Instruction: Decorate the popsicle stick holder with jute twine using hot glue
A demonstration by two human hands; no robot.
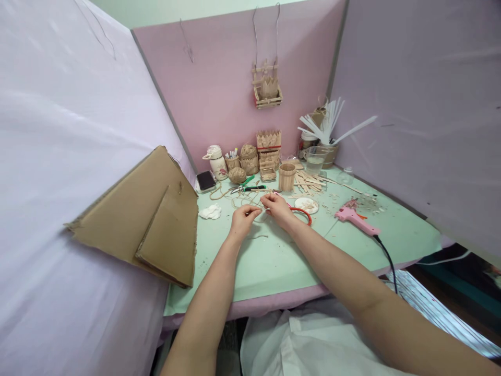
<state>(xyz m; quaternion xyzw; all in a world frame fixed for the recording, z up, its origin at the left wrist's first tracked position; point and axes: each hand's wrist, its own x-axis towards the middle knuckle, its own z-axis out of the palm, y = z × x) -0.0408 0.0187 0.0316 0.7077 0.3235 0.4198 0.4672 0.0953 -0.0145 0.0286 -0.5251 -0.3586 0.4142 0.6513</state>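
Over the middle of the table, my left hand (243, 219) and my right hand (275, 206) are close together, each with its fingertips pinched. A thin length of twine (260, 220) runs between them, partly hidden by the fingers. A short cut piece of twine (258, 237) lies on the table just below. Beyond the hands, tangled twine (250, 197) spreads towards a twine ball (237, 175). Beside my right hand is a red curved loop (307, 213), partly covered by the wrist. A stick-built cup (287, 177) stands behind that hand.
Cardboard (164, 219) leans at the left. A pink glue gun (357, 219) with a black cord lies at the right. Cutting pliers (250, 188), a white dish (306, 205), loose wooden sticks (307, 181) and a water cup (314, 161) are farther back. White tissue (210, 211) lies left.
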